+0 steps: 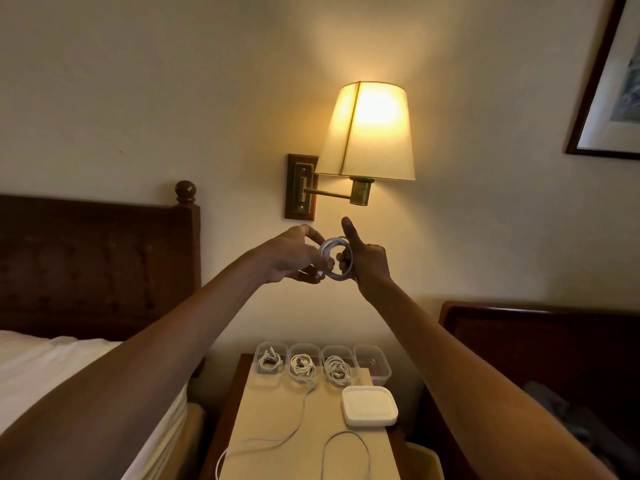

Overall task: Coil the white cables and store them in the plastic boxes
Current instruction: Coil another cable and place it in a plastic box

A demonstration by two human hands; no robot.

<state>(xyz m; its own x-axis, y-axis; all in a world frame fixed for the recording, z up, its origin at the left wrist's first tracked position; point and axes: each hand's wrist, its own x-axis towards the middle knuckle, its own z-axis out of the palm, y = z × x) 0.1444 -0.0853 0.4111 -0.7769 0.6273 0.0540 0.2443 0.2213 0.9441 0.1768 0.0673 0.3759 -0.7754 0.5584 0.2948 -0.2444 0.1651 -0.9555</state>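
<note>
I hold a white cable wound into a small coil (329, 276) up in front of the wall, high above the nightstand. My right hand (366, 258) grips the coil's right side, thumb pointing up. My left hand (294, 255) pinches the cable's plug end at the coil's lower left. Four clear plastic boxes stand in a row at the nightstand's far edge: the left three (271, 362) (303, 366) (337, 367) each hold a coiled white cable, and the rightmost box (373, 363) holds nothing. Two loose white cables (298, 427) (346, 436) lie uncoiled on the nightstand top.
A stack of white lids (369, 406) lies on the pale nightstand top (273, 414), right of centre. A lit wall lamp (369, 133) hangs just above my hands. A bed (41, 365) is at the left, dark wooden furniture (519, 327) at the right.
</note>
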